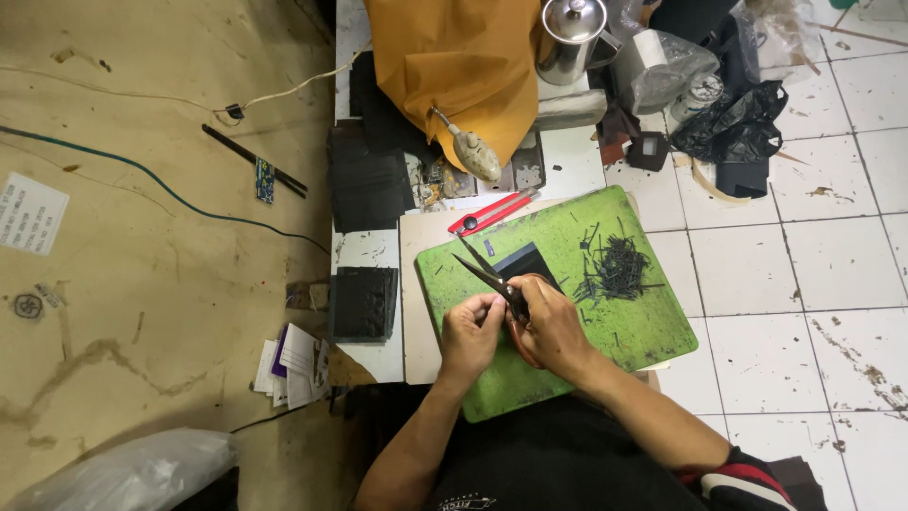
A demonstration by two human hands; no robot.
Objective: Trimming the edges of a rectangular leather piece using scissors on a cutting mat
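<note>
Cutting over the green mat (643, 326).
Right hand (553, 326) grips open scissors (487, 270); left hand (470, 333) pinches a small dark piece, mostly hidden.

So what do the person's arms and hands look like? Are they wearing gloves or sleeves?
No gloves: the left hand and right hand are both bare, and so are both forearms. No watch or ring shows. Near the right upper arm is a dark sleeve with red and white stripes. The shirt is black.
</note>
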